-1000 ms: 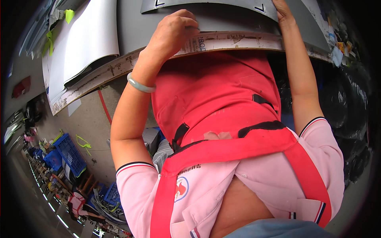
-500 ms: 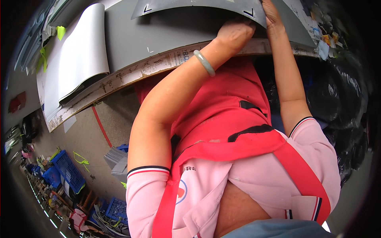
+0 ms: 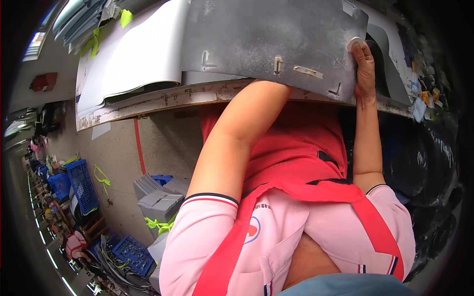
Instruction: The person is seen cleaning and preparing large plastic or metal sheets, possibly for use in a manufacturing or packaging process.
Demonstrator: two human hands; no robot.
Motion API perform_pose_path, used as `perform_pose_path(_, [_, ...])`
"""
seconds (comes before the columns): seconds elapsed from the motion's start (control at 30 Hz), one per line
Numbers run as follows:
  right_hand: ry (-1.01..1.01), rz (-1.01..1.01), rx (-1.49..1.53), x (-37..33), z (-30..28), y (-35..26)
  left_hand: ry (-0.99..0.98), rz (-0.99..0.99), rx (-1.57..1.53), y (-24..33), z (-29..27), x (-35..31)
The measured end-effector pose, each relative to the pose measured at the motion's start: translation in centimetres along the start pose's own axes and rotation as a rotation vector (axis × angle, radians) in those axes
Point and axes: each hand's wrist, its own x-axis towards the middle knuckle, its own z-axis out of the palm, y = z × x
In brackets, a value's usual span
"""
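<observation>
A stiff dark grey sheet [image 3: 261, 37] with chalky smudges, slots and L-shaped corner marks is raised at a tilt over the table. My right hand [image 3: 364, 69] is closed on its right edge, with a small whitish oval piece [image 3: 354, 44] at the fingertips. My left forearm [image 3: 247, 116] passes under the sheet's near edge, so the left hand is hidden and its fingers cannot be seen. Left of the sheet lies a folded white sheet [image 3: 143, 54] with a dark underside.
The table's worn front edge [image 3: 197, 96] runs across before me. Black plastic bags [image 3: 410, 158] crowd the right side below it. On the floor at left are a blue crate [image 3: 82, 185], grey stacked pieces [image 3: 160, 202] and another blue crate [image 3: 133, 254].
The stiff grey sheet has come nearer and tipped up, showing its smudged face. My left hand has gone out of sight beneath it. My view has shifted, too.
</observation>
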Motion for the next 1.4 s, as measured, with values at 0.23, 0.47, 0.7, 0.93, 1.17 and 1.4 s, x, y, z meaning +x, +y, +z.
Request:
perform_pose_path(0.23, [0.236, 0.099, -0.007, -0.8, -6.8, 3.2, 0.323, 0.259, 0.484, 7.6, -9.1, 6.6])
perform_pose_path(0.47, [0.107, 0.310, 0.189, -0.2, -6.2, 3.7, 0.956, 0.554, 0.725, 25.7, -34.7, 3.1])
perform_pose_path(0.7, [0.066, 0.348, 0.161, 0.2, -5.9, 3.2, 1.334, 0.047, 0.886, 26.0, -51.9, -9.5])
perform_pose_path(0.93, [0.112, 0.342, 0.096, 0.2, -6.6, 3.3, 1.279, -0.164, 1.141, 22.7, -56.3, -11.2])
perform_pose_path(1.17, [0.062, 0.324, 0.016, 0.4, -5.2, 3.4, 1.362, -0.318, 1.411, 25.9, -55.4, -12.7])
perform_pose_path(1.4, [-0.025, 0.280, -0.288, 3.3, -3.4, 2.2, 0.876, 0.292, 1.196, 23.6, -44.3, -8.5])
